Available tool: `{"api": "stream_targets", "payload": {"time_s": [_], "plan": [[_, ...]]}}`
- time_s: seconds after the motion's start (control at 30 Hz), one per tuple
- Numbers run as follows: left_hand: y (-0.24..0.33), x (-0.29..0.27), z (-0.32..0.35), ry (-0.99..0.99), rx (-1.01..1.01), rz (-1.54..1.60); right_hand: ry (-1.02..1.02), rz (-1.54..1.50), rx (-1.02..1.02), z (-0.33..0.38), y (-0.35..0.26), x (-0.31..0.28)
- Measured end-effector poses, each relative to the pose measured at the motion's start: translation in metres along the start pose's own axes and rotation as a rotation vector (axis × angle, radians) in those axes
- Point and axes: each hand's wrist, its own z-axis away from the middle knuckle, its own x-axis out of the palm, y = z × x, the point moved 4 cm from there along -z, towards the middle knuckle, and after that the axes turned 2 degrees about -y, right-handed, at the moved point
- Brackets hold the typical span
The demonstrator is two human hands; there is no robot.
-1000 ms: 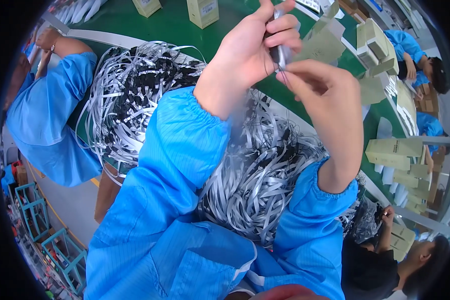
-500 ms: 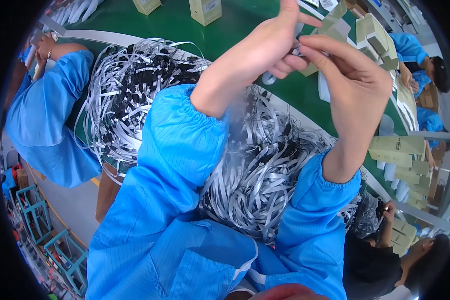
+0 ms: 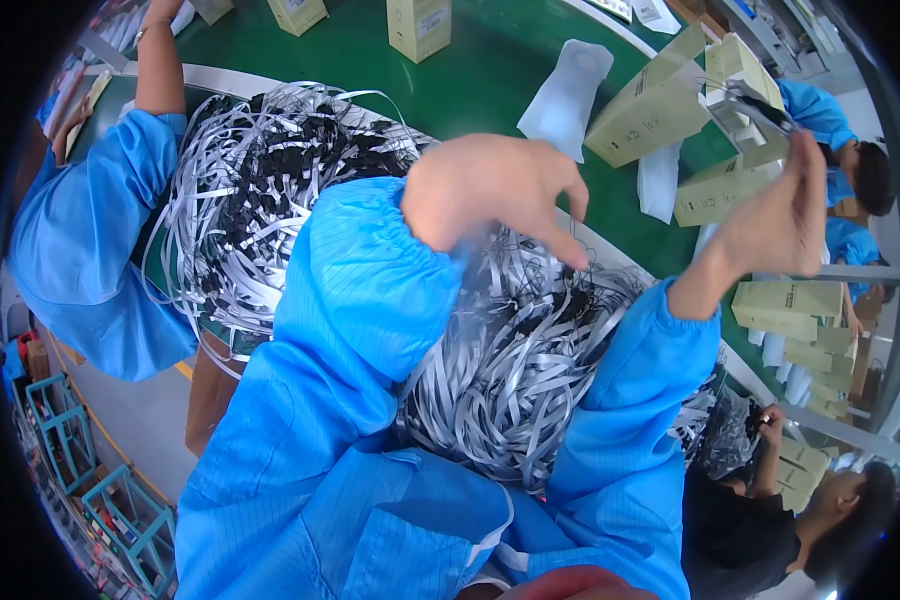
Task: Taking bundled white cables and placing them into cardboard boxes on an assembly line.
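My left hand (image 3: 500,190) is over a heap of grey flat straps with black ends and thin cords (image 3: 510,370). Its fingers are spread and bent downward, slightly blurred, with nothing seen in them. Out to the right, my right hand (image 3: 765,220) is raised with its fingers pressed together. At its fingertips is a black and silver strap-like piece (image 3: 760,105), blurred, near cream boxes. A second heap of straps (image 3: 280,170) lies left of my left forearm.
Standing on the green table (image 3: 490,90) are an open cream box (image 3: 650,115), another cream box (image 3: 418,25) and a white translucent sleeve (image 3: 567,95). A co-worker in blue (image 3: 100,250) is at the left; a person in black (image 3: 740,540) is at the lower right.
My hands have come apart. The left has drawn back toward the strap heap and opened; the right has swung right with the black and silver piece. The open cream box is now uncovered.
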Motion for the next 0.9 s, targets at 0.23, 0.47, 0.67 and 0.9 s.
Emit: {"api": "stream_targets", "payload": {"time_s": [0.23,0.47,0.67,0.9], "plan": [[0.006,0.006,-0.006,-0.265,0.054,0.042,-0.378,-0.085,0.431,0.042,0.053,0.031],[-0.001,0.002,-0.006,-0.17,0.013,0.106,-0.465,-0.196,0.579,0.039,0.076,0.023],[-0.009,0.009,-0.013,0.068,0.208,0.158,-0.455,-0.19,0.563,0.029,0.087,0.012],[-0.02,0.004,0.002,-0.02,0.055,0.246,-0.705,0.118,0.675,0.009,0.082,-0.021]]}}
